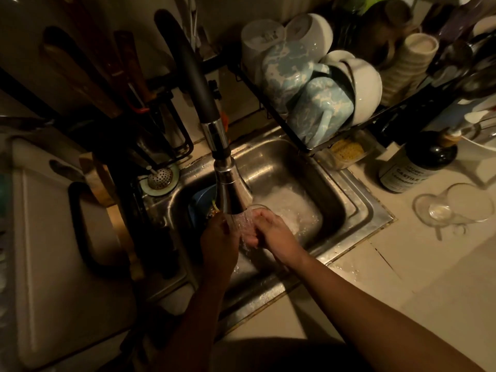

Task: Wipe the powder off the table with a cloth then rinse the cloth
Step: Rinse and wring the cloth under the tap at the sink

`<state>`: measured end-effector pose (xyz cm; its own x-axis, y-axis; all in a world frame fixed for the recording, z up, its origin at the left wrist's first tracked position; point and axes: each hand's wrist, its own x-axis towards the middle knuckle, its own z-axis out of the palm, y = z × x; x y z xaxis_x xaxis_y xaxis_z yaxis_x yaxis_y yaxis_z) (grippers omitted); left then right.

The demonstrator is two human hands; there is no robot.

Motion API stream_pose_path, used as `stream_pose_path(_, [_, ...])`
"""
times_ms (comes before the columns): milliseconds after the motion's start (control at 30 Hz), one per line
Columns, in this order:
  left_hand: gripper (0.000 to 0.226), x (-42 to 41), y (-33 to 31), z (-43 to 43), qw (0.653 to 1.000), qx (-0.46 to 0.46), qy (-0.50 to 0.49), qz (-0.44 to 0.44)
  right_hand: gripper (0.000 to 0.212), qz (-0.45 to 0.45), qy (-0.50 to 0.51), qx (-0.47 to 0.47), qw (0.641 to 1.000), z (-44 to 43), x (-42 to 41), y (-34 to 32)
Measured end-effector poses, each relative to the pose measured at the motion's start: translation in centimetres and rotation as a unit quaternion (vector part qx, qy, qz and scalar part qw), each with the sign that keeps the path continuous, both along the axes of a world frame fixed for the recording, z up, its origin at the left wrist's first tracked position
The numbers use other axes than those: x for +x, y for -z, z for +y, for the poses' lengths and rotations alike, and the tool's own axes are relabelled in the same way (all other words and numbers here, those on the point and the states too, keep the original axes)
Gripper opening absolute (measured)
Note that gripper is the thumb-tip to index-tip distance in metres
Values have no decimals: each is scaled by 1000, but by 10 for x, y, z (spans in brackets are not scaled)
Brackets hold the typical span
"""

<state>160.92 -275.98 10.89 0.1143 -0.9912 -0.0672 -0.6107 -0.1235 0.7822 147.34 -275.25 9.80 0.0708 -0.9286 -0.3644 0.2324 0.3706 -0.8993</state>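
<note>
Head view: we saw the left hand (218, 234) and right hand (271, 232) pressed together under the chrome faucet (230, 183), water sheeting over them in the steel sink (357, 210)'s near-left corner. Cloth not discernible; grip unclear.

rack (303, 140) behind sink (357, 208), bottle (418, 162) right

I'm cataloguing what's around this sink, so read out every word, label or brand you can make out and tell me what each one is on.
"CASTILE": on the pale label of the dark bottle lying on the counter right of the sink.
Smaller print above and below that word on the same label: too blurred to read.
Nothing else in view carries readable text; the mugs in the rack show only a blue-and-white pattern.
</note>
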Motion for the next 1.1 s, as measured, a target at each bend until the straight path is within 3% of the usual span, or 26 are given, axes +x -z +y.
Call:
stream_pose_path(67, [15,2,0,-3,1000,4,4,23,41,-24,-13,-17,999,1,-2,-5])
stream_pose_path(167, [7,6,1,-4,998,42,28,32,21,-64,-51,-48,996,5,-3,-4])
stream_pose_path(333, [7,-1,6,2,998,34,59,2,27,152,40,-24,987,6,-10,19])
stream_pose_path(433, [8,-10,10,11,996,61,68,21,12,149,72,-24,986,4,-11,16])
stream_pose_path(600, [14,-9,3,-3,999,-19,-20,-29,17,127,-32,-59,990,6,-8,9])
stream_pose_path(633, [18,-9,0,-6,999,-4,-39,5,21,136,-59,-78,986,7,-9,7])
stream_pose_path(767, [20,-5,5,-6,998,3,-59,21,28,266,-109,-136,948,1,-21,2])
stream_pose_path(867, [18,-9,8,1,997,18,-34,59,19,235,-20,-73,969,-5,-25,7])
stream_pose_path(967, [21,-13,5,4,996,11,-24,85,24,209,35,-49,976,-6,-21,9])
stream_pose_path(1100, [25,-11,0,-3,956,28,-100,276,21,114,36,-14,993,-3,-12,-3])
